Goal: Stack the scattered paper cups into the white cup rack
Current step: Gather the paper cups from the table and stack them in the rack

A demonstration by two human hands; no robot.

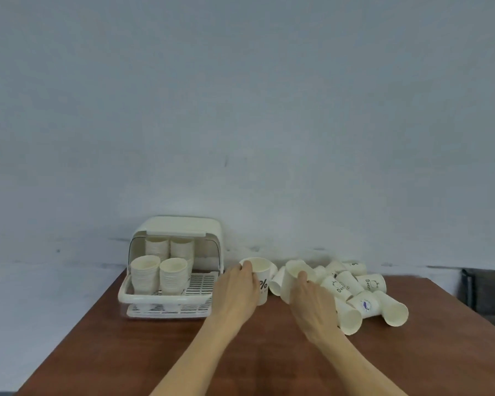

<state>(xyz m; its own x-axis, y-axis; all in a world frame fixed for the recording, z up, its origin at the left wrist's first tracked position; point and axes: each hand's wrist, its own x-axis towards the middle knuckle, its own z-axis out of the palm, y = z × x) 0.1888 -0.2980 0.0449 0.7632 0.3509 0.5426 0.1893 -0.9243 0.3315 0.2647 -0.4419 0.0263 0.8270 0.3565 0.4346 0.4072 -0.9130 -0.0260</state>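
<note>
A person's left hand (237, 287) grasps an upright white paper cup with black print (260, 277), fingers curled round its far rim, while the right hand (309, 298) wraps a second plain white paper cup (293, 277), tilted with its open mouth up and toward the left hand. The two held cups stand just beside each other, the right one a little to the right of the left; nesting one into the other appears to be the step in hand, and would call for lining up the tilted cup's axis with the upright one's.

The white plastic cup rack with its raised lid (169, 298) sits just left of the left hand, the nearer hand to it. Four tall stacks of nested white cups (157, 274) fill its left part; the slotted tray on the side toward the left hand shows bare, and nothing stands between that hand and it.

To the right of the right hand, and partly behind it, a heap of loose white paper cups with printed logos (363, 298) lies on its sides on the brown wooden table (255, 361), mouths pointing various ways, several touching. A careless reach back there could likely set them rolling. Much of the task looks still to be done.
</note>
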